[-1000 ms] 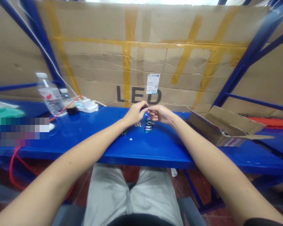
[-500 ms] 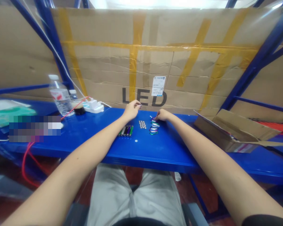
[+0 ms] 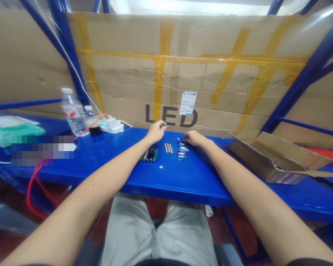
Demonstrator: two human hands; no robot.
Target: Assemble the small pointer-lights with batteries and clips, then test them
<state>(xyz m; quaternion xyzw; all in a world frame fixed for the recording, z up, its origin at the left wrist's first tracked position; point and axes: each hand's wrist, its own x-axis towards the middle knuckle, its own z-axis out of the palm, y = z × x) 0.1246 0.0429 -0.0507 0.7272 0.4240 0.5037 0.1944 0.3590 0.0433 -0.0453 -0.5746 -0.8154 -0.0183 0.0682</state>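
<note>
My left hand (image 3: 156,132) is raised over the back of the blue table, thumb and finger pinched on something small that I cannot make out. At the top of a column of coloured carabiners (image 3: 182,150), my right hand (image 3: 194,138) has its fingertips closed on the farthest carabiner (image 3: 181,140), which they partly cover. Between the hands, a block of small round silver pieces (image 3: 168,148), like button cells, lies in rows. Nearer my left forearm is a row of slim metallic tubes (image 3: 149,155) in black, silver, purple and green.
A small white disc (image 3: 161,167) lies on the blue table (image 3: 177,181). To the right stands an open cardboard box (image 3: 272,159). A water bottle (image 3: 73,112), a cup of dark liquid (image 3: 94,127) and a white power strip (image 3: 112,126) are at left. A large taped carton (image 3: 122,85) walls the back.
The whole view has shifted slightly. Both hands keep nearly the same places, the right one still at the far end of the carabiner column.
</note>
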